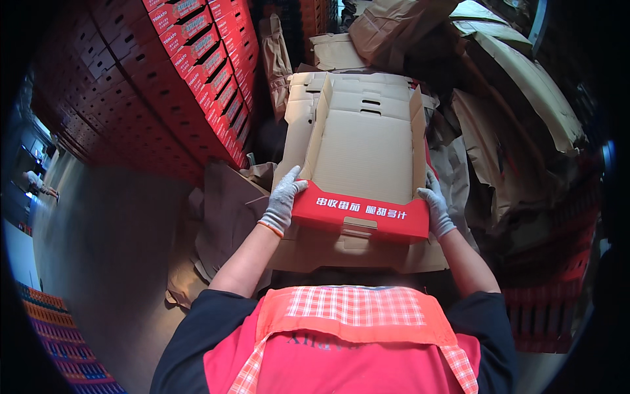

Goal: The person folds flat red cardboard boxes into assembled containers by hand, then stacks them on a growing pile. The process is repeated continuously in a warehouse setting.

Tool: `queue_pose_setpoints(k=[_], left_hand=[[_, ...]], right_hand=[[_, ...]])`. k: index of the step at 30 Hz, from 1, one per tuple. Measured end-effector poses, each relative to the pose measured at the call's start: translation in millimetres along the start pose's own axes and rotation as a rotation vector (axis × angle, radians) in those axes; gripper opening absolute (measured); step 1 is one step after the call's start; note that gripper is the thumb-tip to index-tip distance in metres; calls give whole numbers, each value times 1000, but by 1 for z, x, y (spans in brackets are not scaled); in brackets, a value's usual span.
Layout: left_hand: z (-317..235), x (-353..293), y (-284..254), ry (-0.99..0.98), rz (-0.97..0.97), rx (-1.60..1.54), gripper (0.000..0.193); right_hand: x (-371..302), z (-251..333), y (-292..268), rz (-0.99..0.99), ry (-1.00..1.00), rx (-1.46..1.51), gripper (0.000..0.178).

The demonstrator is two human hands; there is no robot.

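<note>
A partly folded cardboard box [394,226] lies in front of me, brown inside, with a red printed near wall standing up. Its long side walls are raised, while the far end looks flat and has slotted holes. My left hand [282,202], in a whitish glove with an orange cuff, grips the near left corner with the thumb over the edge. At the near right corner, my gloved right hand [436,205] holds the wall, its fingers partly hidden behind the cardboard. Beneath the box is a stack of flat brown cardboard blanks [298,141].
Tall stacks of red printed cartons [197,65] rise at the left. Crumpled brown paper [394,29] and bundles of wrapped cardboard [525,85] crowd the back and right. Colourful stacked crates [62,341] stand at the lower left. Another person [39,184] is far off at the left.
</note>
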State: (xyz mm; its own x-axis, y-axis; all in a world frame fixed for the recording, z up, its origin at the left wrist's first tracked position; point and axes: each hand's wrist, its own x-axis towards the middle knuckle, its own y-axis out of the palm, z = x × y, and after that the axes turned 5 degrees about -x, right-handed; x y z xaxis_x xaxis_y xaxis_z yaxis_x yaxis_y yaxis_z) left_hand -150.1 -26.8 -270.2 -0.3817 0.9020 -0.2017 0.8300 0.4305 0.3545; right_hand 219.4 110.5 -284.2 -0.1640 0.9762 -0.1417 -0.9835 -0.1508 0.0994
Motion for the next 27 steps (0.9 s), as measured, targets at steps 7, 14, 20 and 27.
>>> queue_pose_setpoints(k=[7,14,20,27], left_hand=[[4,-40,57,-63,-189,-475,69],[78,-66,105,-793,319,-581,30],[-11,-103,78,46,495,641,55],[-166,-109,148,1179,413,1242,97]], right_hand=[[-21,185,18,299,-38,-63,60],[-103,290,129,264,-815,-1242,58],[-66,273,141,-6,-884,-1291,41],[-79,256,151,231,-1041,-1156,26]])
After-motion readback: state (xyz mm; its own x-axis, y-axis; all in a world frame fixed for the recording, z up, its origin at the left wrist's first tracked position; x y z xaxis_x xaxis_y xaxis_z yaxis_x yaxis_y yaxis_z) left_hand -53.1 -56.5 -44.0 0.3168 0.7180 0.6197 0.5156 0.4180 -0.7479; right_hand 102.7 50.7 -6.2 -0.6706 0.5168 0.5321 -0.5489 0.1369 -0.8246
